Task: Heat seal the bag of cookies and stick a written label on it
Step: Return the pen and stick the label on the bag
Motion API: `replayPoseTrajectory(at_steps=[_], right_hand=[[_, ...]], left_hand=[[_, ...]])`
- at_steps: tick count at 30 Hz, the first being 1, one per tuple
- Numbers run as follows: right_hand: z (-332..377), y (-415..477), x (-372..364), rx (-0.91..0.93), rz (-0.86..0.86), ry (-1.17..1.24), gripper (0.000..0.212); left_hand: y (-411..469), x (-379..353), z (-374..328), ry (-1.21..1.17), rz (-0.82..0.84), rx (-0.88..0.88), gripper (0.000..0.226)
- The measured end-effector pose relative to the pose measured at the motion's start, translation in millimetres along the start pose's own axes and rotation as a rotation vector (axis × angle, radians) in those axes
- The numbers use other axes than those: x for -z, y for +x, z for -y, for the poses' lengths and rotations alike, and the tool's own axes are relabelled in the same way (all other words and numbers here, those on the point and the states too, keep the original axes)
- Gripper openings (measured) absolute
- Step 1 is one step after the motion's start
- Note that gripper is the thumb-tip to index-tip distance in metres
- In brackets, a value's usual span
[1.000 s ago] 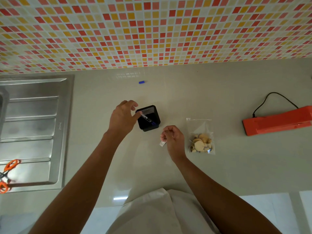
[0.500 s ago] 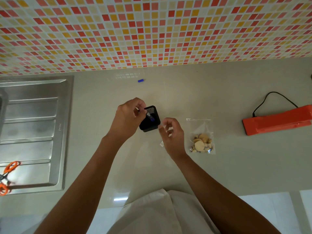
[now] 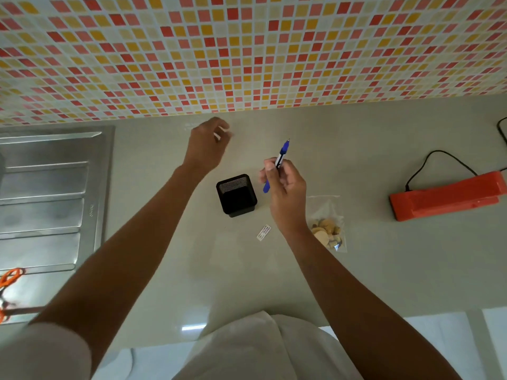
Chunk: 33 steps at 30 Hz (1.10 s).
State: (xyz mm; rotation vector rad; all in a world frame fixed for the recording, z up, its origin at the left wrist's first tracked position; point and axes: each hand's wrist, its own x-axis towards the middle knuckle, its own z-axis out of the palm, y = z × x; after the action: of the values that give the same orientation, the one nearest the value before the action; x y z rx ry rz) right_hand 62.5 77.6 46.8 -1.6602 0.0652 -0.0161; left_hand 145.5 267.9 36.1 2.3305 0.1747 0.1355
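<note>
- Pen (image 3: 279,163) is out of the holder (image 3: 236,195) and now in the right hand (image 3: 285,187), fingers closed round it, tip up.
- Left hand (image 3: 205,145) reaches back, blurred; can't tell its grip.
- Label (image 3: 264,233) lies on the table (image 3: 384,270) beside the bag (image 3: 327,224), ready for writing.

Counter layout, sink to heat sealer

The pen holder (image 3: 236,195) stands mid-counter (image 3: 384,270), the label (image 3: 264,233) near-right of it, the bag of cookies (image 3: 327,224) further right, the heat sealer (image 3: 447,197) far right, the sink (image 3: 46,187) left.
</note>
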Motion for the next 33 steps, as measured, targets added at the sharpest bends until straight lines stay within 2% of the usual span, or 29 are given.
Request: replayPoseTrajectory(at_steps=[2,6,13,15,17,20,23,27,33], right_hand=[[0.3,-2.3,7.3,-0.032,0.009,0.003,0.025],[-0.5,-8.9,24.1,-0.102,0.035,-0.031,0.022],[-3.4,-11.5,36.9,-0.151,0.097,-0.130,0.020],[-3.4,-11.1,36.1,-0.128,0.134,-0.181,0.021],[-2.3,-11.6,35.0,-0.102,0.164,-0.233,0.020],[1.4,-12.4,34.5,-0.084,0.177,-0.293,0.022],[6.6,-13.4,34.3,-0.076,0.180,-0.318,0.025],[9.4,-16.9,33.7,-0.059,0.239,-0.316,0.023],[11.3,-21.7,28.5,-0.005,0.314,-0.325,0.024]], left_hand=[[19.5,-21.5,33.6,0.152,0.085,0.103,0.024],[40.8,-43.9,57.8,0.348,0.210,0.138,0.038],[48.6,-52.9,62.3,0.497,0.200,0.096,0.022],[46.7,-49.6,54.6,0.450,0.180,0.113,0.020],[43.3,-42.8,37.6,0.297,0.147,0.120,0.015],[21.1,-20.7,-1.8,0.022,0.181,-0.007,0.010],[-25.2,6.5,-34.0,-0.080,0.255,-0.134,0.010],[-77.9,29.4,-41.5,-0.252,0.265,-0.061,0.010],[-100.8,43.1,-38.3,-0.309,0.232,0.020,0.010]])
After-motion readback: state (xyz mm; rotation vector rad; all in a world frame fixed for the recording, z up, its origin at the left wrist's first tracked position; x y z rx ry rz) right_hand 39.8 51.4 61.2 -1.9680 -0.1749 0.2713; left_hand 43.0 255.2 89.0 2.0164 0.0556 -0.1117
